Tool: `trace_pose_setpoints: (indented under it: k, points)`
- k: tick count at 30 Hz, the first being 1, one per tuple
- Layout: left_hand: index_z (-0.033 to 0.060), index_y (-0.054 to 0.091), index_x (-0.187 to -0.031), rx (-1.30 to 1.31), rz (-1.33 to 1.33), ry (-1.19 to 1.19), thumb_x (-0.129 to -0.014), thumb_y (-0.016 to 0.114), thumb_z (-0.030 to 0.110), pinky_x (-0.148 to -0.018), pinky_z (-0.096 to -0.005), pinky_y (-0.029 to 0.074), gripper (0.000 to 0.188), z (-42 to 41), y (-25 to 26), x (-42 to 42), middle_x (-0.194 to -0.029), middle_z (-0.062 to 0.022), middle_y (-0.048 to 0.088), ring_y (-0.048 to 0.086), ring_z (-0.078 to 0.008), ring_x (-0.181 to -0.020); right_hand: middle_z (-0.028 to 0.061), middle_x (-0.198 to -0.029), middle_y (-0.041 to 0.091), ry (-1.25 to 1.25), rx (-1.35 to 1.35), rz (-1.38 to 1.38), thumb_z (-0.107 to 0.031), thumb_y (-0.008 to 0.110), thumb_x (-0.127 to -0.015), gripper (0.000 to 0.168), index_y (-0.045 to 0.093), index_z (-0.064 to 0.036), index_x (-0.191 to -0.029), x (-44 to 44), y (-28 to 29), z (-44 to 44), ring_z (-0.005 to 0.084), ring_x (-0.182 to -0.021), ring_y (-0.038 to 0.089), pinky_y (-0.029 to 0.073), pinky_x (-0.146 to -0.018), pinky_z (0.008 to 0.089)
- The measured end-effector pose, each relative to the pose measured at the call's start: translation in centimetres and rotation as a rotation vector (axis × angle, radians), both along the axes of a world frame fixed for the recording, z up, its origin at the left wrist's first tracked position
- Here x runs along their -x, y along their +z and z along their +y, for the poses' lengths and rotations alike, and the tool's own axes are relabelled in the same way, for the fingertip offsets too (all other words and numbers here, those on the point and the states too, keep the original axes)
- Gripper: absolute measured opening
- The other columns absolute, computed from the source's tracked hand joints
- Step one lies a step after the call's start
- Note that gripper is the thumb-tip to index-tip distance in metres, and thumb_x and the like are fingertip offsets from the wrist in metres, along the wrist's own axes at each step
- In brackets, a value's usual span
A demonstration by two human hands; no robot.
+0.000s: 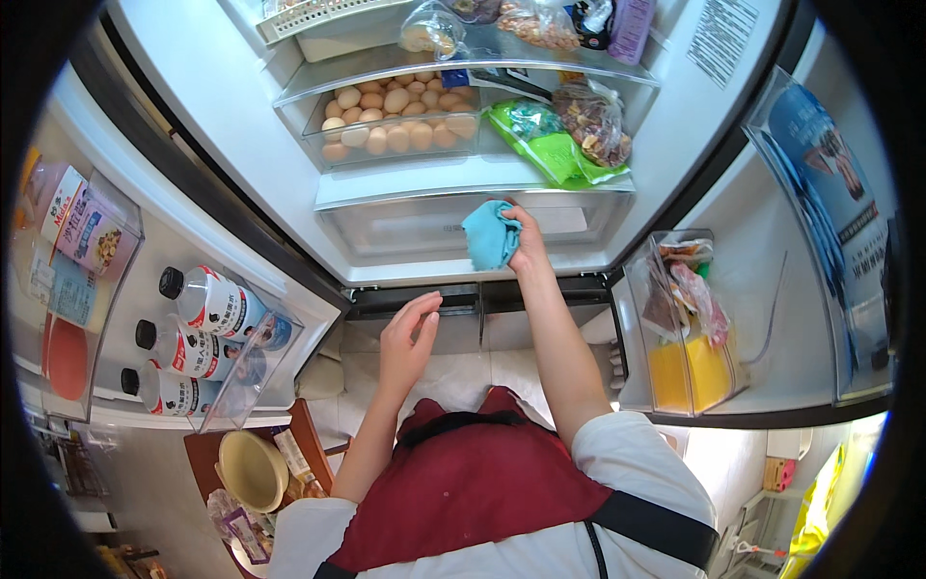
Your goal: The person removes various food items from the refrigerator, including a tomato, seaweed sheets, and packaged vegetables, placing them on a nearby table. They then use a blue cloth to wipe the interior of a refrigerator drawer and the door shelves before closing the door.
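Note:
My right hand [527, 239] grips a bunched light-blue cloth [492, 235] against the front of the fridge's clear bottom drawer [398, 228]. Lower and to the left, my left hand [411, 340] is held in the air with its fingers apart, holding nothing, just below the fridge's bottom edge. Above the drawer, a clear bin of eggs [398, 134] stands on the left of the shelf. On the right of that shelf lie a green bag [550, 155] and a clear bag of dried food [593, 123].
Both fridge doors stand open. Bottles [217, 300] fill the left door's racks; a yellow container [691, 373] and bags sit in the right one. Bagged food [539, 25] lies on the upper shelf. Behind the left door, a beige bucket [253, 470] stands on a brown surface.

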State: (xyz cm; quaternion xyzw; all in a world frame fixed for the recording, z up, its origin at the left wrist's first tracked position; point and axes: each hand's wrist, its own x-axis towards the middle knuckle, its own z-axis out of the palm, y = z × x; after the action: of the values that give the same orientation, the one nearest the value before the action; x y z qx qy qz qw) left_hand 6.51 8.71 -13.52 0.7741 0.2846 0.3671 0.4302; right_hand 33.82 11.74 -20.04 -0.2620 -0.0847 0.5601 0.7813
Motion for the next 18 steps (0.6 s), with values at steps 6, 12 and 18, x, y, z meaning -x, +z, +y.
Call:
trace_pose_setpoints:
  k: [6, 12, 18]
  points:
    - [0.0021, 0.055, -0.109, -0.491, 0.135, 0.072, -0.078, 0.058, 0.007, -0.093, -0.0415, 0.037, 0.032, 2.1, 0.2, -1.3, -0.116, -0.0136, 0.053, 0.044, -0.0337, -0.112, 0.0119, -0.108, 0.055, -0.064, 0.006, 0.031, -0.002, 0.053, -0.07, 0.038, 0.041, -0.011, -0.104, 3.2, 0.8, -2.9, 0.0283, -0.095, 0.055, 0.049, -0.082, 0.0441]
    - [0.0016, 0.05, -0.115, -0.69, 0.159, 0.091, -0.075, 0.063, 0.013, -0.093, -0.0423, 0.036, 0.043, 4.5, 0.6, -4.7, -0.12, -0.0132, 0.05, 0.039, -0.0351, -0.116, 0.0127, -0.109, 0.054, -0.11, 0.053, 0.042, -0.001, 0.052, -0.07, 0.041, 0.039, -0.01, -0.108, 4.0, 1.9, -4.1, 0.0271, -0.097, 0.054, 0.048, -0.083, 0.0425]
    - [0.0006, 0.051, -0.113, -0.745, 0.236, 0.036, -0.069, 0.069, 0.025, -0.094, -0.0444, 0.035, 0.053, 6.6, -0.5, -6.6, -0.115, -0.0138, 0.052, 0.043, -0.0335, -0.111, 0.0126, -0.098, 0.053, -0.05, 0.246, -0.275, -0.005, 0.053, -0.071, 0.046, 0.042, 0.0, -0.115, 6.2, 1.4, -7.9, 0.0203, -0.092, 0.054, 0.047, -0.079, 0.0311]
